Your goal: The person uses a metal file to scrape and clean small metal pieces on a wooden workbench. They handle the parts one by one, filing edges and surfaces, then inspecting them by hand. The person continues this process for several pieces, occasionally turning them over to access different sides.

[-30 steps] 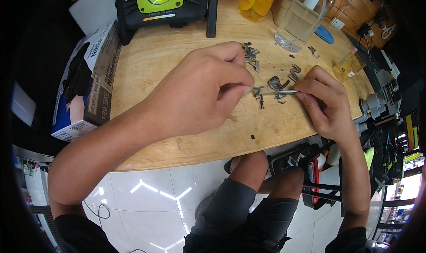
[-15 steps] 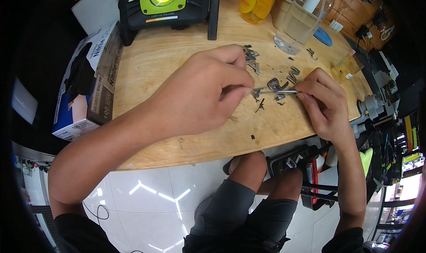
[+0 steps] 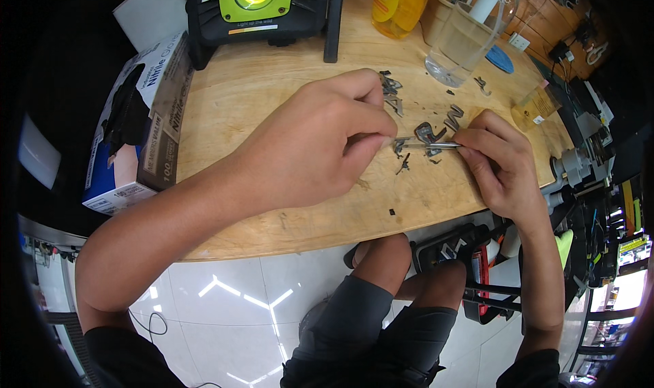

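Note:
My left hand (image 3: 327, 139) is closed in a pinch above the wooden table, thumb against forefinger. A thin edge shows at its fingertips, but most of what it grips is hidden. From the right, my right hand (image 3: 496, 158) pinches a slim silver metal tool (image 3: 446, 145), its thin end pointing at the left fingertips. Just beyond the tool lies a dark, curved letter-shaped piece (image 3: 425, 132), with a zigzag metal piece (image 3: 453, 118) to its right. Dark scraps (image 3: 405, 163) are scattered below the tool. More grey metal pieces (image 3: 391, 88) lie beyond my left hand.
A lit work lamp (image 3: 262, 6) stands at the back, with a glove box (image 3: 160, 115) at left. A yellow soap bottle (image 3: 396, 10), a clear pump bottle (image 3: 460, 47) and a blue round lid (image 3: 499, 58) stand behind. The table's front edge (image 3: 306, 248) curves above my knees.
Both hands keep their pinches and nearly the same places. The whole view has shifted slightly, and the tool's thin end shows a little differently beside the left fingertips.

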### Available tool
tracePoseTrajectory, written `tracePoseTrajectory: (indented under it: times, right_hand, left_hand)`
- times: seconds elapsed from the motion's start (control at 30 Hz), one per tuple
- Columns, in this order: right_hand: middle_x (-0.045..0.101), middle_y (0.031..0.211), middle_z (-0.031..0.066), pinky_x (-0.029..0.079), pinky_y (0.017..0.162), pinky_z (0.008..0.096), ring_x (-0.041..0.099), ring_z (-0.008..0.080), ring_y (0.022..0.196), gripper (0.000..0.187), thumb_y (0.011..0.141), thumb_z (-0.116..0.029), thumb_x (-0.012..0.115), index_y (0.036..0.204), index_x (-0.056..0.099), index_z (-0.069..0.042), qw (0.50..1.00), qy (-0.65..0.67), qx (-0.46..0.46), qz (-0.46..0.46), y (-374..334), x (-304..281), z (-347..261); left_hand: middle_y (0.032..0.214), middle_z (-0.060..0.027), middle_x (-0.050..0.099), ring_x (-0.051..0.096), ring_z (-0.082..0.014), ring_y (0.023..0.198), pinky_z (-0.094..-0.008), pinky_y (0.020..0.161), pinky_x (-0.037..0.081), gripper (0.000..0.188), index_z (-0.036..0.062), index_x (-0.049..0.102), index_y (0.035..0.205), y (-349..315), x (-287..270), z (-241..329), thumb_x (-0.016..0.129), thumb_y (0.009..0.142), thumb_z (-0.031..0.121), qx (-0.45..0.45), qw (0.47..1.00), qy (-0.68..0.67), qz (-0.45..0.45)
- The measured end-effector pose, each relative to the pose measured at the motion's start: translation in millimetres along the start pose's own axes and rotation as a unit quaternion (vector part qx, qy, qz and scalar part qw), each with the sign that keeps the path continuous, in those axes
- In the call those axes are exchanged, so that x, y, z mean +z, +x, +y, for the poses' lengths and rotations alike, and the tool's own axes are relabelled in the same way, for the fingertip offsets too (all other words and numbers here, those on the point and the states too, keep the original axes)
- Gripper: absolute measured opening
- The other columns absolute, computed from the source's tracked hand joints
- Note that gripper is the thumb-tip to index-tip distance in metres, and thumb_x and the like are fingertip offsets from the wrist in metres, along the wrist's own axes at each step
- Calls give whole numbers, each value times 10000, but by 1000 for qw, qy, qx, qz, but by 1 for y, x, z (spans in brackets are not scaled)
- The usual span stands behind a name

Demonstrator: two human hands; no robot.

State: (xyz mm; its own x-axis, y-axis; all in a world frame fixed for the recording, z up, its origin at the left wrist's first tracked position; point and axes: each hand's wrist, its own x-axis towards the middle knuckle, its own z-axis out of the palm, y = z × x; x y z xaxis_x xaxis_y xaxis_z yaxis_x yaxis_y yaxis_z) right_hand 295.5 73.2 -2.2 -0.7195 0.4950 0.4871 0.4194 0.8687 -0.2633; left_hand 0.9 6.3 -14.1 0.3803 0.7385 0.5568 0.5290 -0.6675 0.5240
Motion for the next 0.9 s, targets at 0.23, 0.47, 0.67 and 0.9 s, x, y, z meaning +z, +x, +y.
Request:
tracePoseTrajectory:
  times: [0.23,0.47,0.67,0.9]
  right_hand:
    - [619,876,130,509,694,400,647,335,788,130,901,17,740,1028,756,-5,1000,-20,-20,-7,1,-1,-1]
    - [627,878,115,508,697,382,640,305,794,157,889,39,735,1033,765,-18,999,3,-35,27,-4,1,4]
    - [627,894,113,496,687,360,632,292,779,159,899,42,731,1046,764,-9,999,12,-17,42,-4,3,4]
    - [625,889,114,496,677,368,635,291,771,170,901,37,733,1056,775,-19,1000,13,-6,22,-4,3,6]
  left_hand:
    - [928,-93,597,622,-193,754,-314,638,481,93,-32,775,1010,1,0,1,762,918,-30,-2,1000,4,-3]
    - [918,-87,599,619,-190,749,-313,636,478,92,-30,777,1003,1,2,-1,766,912,-31,-6,1000,-6,1]
    - [911,-85,600,620,-194,751,-309,644,475,111,-33,774,1010,0,0,3,761,901,-47,-24,1000,2,-7]
    - [908,-97,598,628,-222,778,-323,683,487,139,-38,771,1018,1,2,-1,771,880,-54,-3,1000,7,0]
